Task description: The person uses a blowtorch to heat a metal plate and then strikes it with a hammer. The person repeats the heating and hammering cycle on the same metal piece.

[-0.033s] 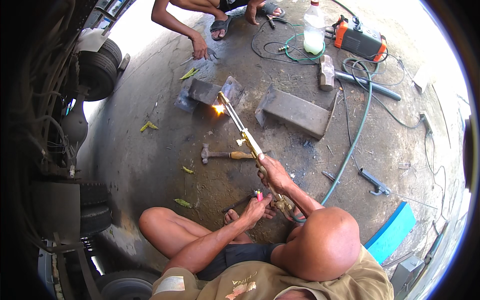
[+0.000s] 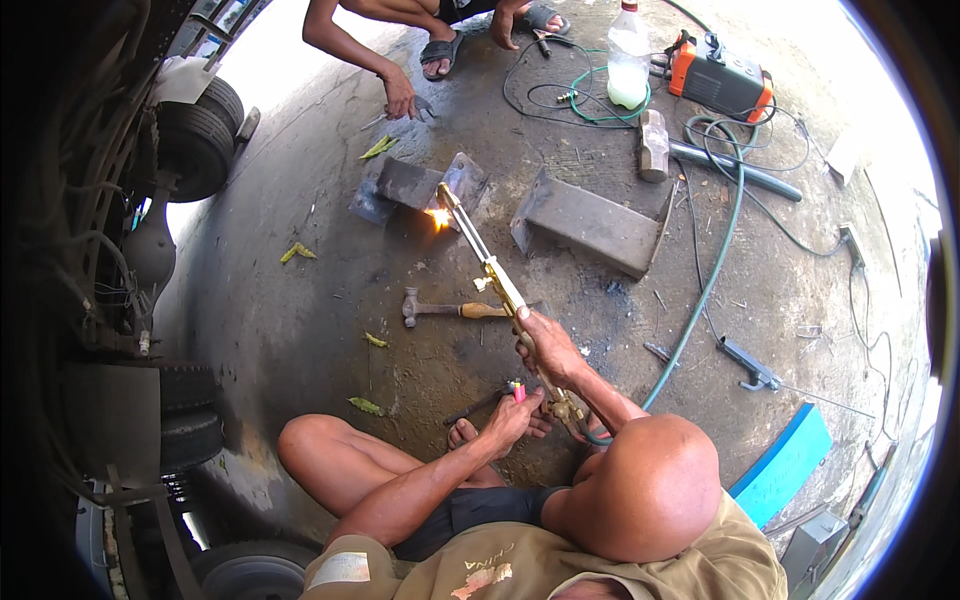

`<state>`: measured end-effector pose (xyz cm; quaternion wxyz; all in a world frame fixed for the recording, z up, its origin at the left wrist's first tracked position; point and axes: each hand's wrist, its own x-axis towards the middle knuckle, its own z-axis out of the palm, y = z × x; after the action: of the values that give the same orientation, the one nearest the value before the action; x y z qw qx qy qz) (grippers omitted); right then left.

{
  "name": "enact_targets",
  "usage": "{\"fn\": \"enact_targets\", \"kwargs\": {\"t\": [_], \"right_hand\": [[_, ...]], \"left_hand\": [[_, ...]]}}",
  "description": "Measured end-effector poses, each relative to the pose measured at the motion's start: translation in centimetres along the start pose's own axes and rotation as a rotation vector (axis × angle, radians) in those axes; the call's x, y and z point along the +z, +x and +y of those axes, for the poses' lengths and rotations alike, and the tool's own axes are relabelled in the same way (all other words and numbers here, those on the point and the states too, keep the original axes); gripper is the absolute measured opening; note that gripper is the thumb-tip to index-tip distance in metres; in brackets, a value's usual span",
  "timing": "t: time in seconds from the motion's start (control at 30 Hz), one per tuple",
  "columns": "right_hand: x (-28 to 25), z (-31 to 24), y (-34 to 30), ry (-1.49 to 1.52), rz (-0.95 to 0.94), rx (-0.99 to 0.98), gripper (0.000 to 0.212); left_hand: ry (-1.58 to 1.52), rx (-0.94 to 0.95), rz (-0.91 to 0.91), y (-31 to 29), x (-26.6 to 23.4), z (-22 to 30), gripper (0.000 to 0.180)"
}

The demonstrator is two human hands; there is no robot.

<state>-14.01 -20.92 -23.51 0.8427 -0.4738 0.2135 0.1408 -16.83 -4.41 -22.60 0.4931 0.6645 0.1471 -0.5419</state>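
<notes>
My right hand (image 2: 552, 350) is wrapped round a brass and silver cutting torch (image 2: 503, 283), which slants up and away to the left. At its tip burns an orange flame (image 2: 437, 218), beside a steel piece with end plates (image 2: 408, 184) on the ground. My left hand (image 2: 510, 420) grips a pink lighter (image 2: 519, 393), its fingers close to the torch's valve end (image 2: 566, 410). A ball-peen hammer with a wooden handle (image 2: 410, 306) lies under the torch, its handle end partly hidden. Right of the flame lies a second, larger steel piece (image 2: 600, 222).
A crouching co-worker's hand (image 2: 399, 96) holds pliers (image 2: 424, 107) at the far side. Nearby are a plastic bottle (image 2: 628, 65), an orange-black welding machine (image 2: 722, 80), a sledgehammer (image 2: 654, 146), a green hose (image 2: 712, 275) and an electrode holder (image 2: 748, 364). Vehicle wheels (image 2: 192, 145) stand left.
The flame at the torch tip looks slightly different in shape and colour. Both hands, the torch and the lighter have not visibly moved.
</notes>
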Motion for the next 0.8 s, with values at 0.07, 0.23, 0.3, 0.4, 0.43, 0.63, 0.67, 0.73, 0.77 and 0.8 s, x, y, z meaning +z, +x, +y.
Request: {"fn": "enact_targets", "kwargs": {"t": [0.07, 0.23, 0.3, 0.4, 0.43, 0.63, 0.67, 0.73, 0.77, 0.8], "right_hand": [[-0.2, -0.3, 0.2, 0.012, 0.012, -0.012, 0.059], [-0.3, -0.1, 0.5, 0.02, -0.001, -0.018, 0.059], [-0.2, -0.5, 0.4, 0.012, -0.008, -0.025, 0.059], [-0.5, 0.0, 0.9, -0.011, 0.002, -0.025, 0.067], [-0.6, 0.2, 1.1, -0.006, 0.005, -0.019, 0.067], [-0.6, 0.1, 1.2, 0.008, 0.009, -0.022, 0.065], [-0.5, -0.3, 0.9, 0.01, 0.007, -0.023, 0.063], [-0.4, -0.6, 0.7, 0.006, 0.009, -0.026, 0.061], [-0.3, -0.7, 0.7, 0.0, 0.014, -0.029, 0.061], [-0.3, -0.7, 0.7, -0.005, 0.019, -0.033, 0.061]], "left_hand": [[0.001, 0.005, -0.01, 0.2, 0.0, 0.4, 0.046], [-0.006, 0.006, -0.015, 0.5, -0.1, 0.3, 0.045], [-0.008, 0.004, -0.011, 0.5, -0.1, 0.3, 0.045], [-0.007, 0.002, 0.001, 0.4, 0.0, 0.4, 0.045], [-0.006, 0.001, 0.006, 0.4, 0.0, 0.4, 0.045], [0.001, -0.006, 0.006, 0.2, 0.2, 0.7, 0.046], [-0.001, -0.006, 0.009, 0.2, 0.2, 0.7, 0.046], [-0.002, -0.007, 0.002, 0.2, 0.3, 0.7, 0.046], [-0.001, -0.007, -0.002, 0.2, 0.3, 0.7, 0.046], [0.0, -0.007, -0.005, 0.3, 0.3, 0.7, 0.046]]}}
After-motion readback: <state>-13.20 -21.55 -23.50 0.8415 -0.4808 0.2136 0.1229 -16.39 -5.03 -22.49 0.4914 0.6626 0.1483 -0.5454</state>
